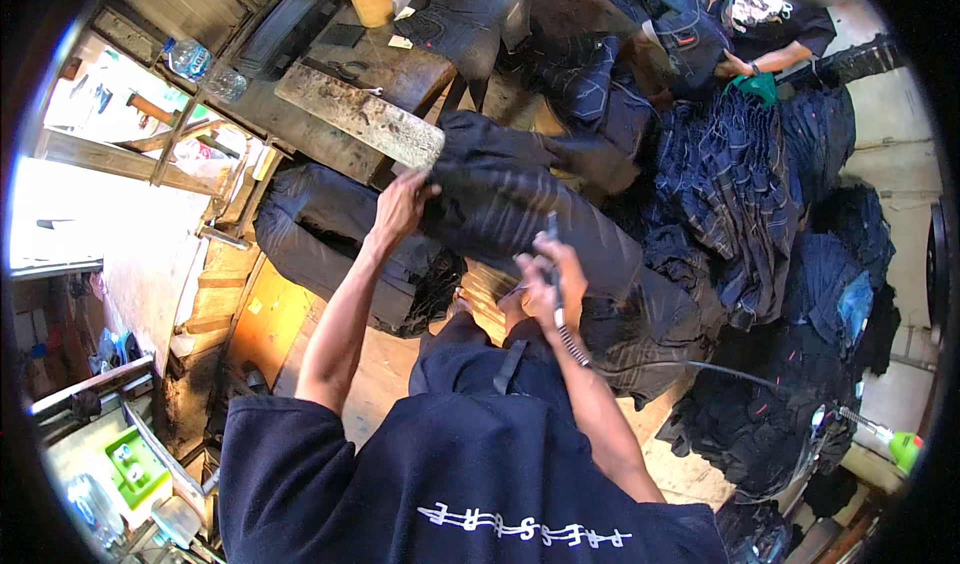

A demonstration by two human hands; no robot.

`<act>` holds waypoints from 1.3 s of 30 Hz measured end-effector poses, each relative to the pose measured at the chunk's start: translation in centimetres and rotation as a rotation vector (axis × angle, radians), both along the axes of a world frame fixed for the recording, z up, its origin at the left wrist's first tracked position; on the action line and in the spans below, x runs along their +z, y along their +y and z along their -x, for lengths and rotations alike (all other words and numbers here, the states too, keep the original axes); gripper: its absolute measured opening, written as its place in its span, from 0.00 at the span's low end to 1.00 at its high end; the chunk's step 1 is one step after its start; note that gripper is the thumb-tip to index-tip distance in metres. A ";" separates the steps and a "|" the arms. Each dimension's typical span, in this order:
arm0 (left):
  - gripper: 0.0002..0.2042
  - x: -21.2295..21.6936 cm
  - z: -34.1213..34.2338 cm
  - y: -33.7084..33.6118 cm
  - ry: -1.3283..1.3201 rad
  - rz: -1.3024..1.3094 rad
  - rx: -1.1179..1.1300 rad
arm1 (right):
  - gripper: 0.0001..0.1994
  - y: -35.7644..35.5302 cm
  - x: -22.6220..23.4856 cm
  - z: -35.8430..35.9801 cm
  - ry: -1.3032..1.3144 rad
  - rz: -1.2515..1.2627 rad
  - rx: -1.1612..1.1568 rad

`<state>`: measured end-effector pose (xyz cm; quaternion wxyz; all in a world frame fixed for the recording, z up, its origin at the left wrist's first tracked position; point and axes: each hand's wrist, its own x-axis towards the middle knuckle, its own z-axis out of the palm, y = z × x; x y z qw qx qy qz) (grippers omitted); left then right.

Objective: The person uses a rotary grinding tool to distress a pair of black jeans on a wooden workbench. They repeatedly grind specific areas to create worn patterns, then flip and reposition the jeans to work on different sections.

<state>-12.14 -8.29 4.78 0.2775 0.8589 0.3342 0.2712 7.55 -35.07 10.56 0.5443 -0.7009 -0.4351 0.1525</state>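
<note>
In my right hand, slightly smeared by motion, is the pen-like handpiece of a flexible-shaft rotary tool, its tip pointing up and away from me. A spring sleeve and thin black cable trail from it to the right. Dark trousers lie stretched before me, pulled over the near end of a worn, whitish-spotted board. My left hand grips the cloth edge where the board comes out, its fingers closed and partly hidden. Pale worn streaks mark the trousers under the handpiece.
Folded dark trousers lie left of my knees. Piles of dark jeans rise on the right, beside the cable and a green-ended fitting. A wooden table carries a tan cup. Another person handles jeans at far right.
</note>
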 end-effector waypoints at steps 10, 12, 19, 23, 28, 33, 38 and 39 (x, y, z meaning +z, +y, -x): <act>0.45 4.1 -7.9 -1.8 0.561 0.639 0.237 | 0.24 -0.3 -6.0 -11.9 -0.406 0.089 -0.009; 0.36 4.9 -8.0 -1.4 0.285 0.771 0.120 | 0.29 -0.3 -6.3 -10.5 -0.413 0.140 -0.035; 0.36 4.3 -5.0 -1.5 -0.352 1.616 0.061 | 0.38 1.4 -5.7 -7.0 -0.437 0.138 -0.077; 0.35 3.8 -3.3 1.2 -0.223 1.088 -0.189 | 0.38 3.0 -5.8 -4.9 -0.461 0.156 -0.120; 0.26 4.7 -1.6 8.9 0.190 0.439 0.013 | 0.38 7.4 -5.8 -0.6 -0.519 0.162 -0.107; 0.38 3.7 -4.1 6.0 0.380 0.111 0.597 | 0.29 10.4 -6.1 1.7 -0.332 0.153 -0.055; 0.44 0.5 -8.2 3.3 0.232 0.116 0.872 | 0.11 8.0 -4.4 -6.2 0.032 0.034 0.225; 0.41 -0.2 -8.3 3.6 0.216 0.132 0.852 | 0.11 8.1 -4.3 -7.7 0.089 0.039 0.246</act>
